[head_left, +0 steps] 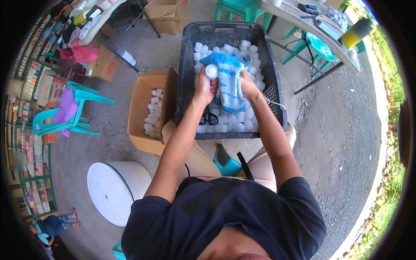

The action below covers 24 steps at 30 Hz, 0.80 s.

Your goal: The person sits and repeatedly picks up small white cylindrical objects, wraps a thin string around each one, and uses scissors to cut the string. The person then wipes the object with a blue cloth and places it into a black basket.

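My left hand [203, 88] grips a small white plastic container [211, 71], its round end facing up. A blue and white striped cloth [231, 83] hangs beside it, and my right hand [248, 86] is closed on the cloth's right side; some of the fingers are hidden by it. Both hands are over a black plastic crate [186, 65] between my knees. Many similar white containers [238, 127] lie loose in the crate. Dark-handled scissors [211, 119] rest on them near the crate's front side, below my left hand.
Left of the crate stands an open cardboard box [135, 108] with more white containers. A white round drum [108, 195] and a green chair [82, 95] are farther left. At the right back, a table [346, 58] holds a yellow and black tumbler [356, 34].
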Tool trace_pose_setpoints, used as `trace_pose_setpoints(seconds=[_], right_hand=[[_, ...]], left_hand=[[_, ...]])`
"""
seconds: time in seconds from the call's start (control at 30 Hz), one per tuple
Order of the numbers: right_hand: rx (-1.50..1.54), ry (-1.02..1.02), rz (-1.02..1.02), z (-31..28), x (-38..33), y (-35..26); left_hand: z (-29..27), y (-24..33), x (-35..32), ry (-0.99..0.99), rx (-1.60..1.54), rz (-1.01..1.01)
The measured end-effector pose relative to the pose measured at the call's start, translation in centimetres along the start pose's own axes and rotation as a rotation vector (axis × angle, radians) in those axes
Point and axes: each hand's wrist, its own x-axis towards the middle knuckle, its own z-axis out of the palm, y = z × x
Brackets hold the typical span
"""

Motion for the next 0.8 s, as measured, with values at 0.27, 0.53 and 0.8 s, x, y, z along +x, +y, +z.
trace_pose_setpoints(seconds=[0.27, 0.53, 0.8], right_hand=[[-0.725, 0.064, -0.427, 2.3, 0.7, 0.1], [-0.352, 0.321, -0.400, -0.9, 1.3, 0.2], [-0.144, 0.202, -0.158, -2.8, 0.9, 0.3]], left_hand=[[-0.3, -1.7, 0.5, 0.084, -0.023, -0.032], [0.0, -3.2, 0.7, 0.025, 0.670, 0.573], [0.5, -0.5, -0.7, -0.152, 0.040, 0.225]])
